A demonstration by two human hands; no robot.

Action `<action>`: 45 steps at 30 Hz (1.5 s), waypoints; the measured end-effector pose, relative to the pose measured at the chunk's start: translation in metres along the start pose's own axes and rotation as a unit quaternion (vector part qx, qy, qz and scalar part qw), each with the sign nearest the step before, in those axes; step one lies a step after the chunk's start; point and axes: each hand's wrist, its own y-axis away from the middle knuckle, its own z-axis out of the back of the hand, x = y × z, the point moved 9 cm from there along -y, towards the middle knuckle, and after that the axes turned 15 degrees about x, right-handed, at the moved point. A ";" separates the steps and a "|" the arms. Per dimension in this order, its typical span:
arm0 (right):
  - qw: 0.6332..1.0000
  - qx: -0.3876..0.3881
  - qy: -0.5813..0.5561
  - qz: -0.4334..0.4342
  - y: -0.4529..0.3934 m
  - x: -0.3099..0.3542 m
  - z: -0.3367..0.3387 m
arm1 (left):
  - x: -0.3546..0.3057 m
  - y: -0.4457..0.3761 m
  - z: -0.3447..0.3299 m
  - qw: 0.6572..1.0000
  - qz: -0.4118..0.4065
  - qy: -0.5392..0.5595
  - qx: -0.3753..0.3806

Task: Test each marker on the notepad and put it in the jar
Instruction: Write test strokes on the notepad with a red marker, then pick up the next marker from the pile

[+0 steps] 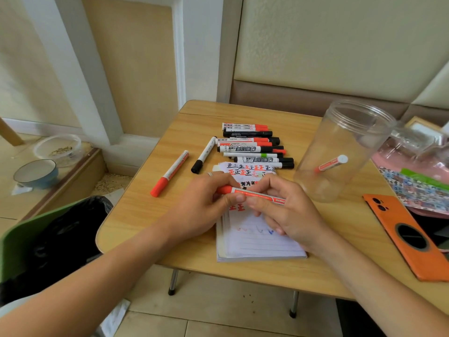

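Both hands hold one red-capped white marker (pixel 252 193) level above the lined notepad (pixel 262 239). My left hand (pixel 206 207) pinches its cap end, my right hand (pixel 289 210) grips the barrel. The notepad's top carries black and red test marks. A clear plastic jar (pixel 340 152) stands to the right with one red marker (pixel 330 164) leaning inside. Behind the notepad lies a pile of several red and black markers (pixel 255 147). Two loose markers lie left of it: a red-capped one (pixel 170 173) and a black-capped one (pixel 203 155).
An orange phone (pixel 408 237) lies face down at the table's right edge, beside a pink pouch and patterned bag (pixel 418 181). A black-lined bin (pixel 60 239) stands left of the small wooden table (pixel 150 215). Bowls (pixel 36 173) sit on the floor at far left.
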 end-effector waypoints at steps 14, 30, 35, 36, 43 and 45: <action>0.996 -0.053 0.049 0.056 -0.004 0.026 0.019 | 0.013 -0.005 0.002 0.988 0.026 -0.142 0.048; 0.727 -0.457 0.468 0.208 0.064 0.201 0.121 | 0.023 -0.008 -0.014 0.972 0.106 -0.185 0.101; 0.800 -0.304 0.513 -0.070 0.014 0.139 0.132 | 0.023 -0.012 -0.019 0.967 0.134 -0.203 0.069; 0.790 -0.289 0.531 -0.102 0.011 0.133 0.131 | 0.022 -0.013 -0.019 0.966 0.138 -0.206 0.065; 0.730 -0.230 0.621 -0.167 -0.002 0.127 0.122 | 0.027 -0.022 -0.010 0.966 0.163 -0.190 0.065; 0.727 -0.239 0.620 -0.171 0.000 0.125 0.124 | 0.026 -0.023 -0.009 0.966 0.165 -0.193 0.053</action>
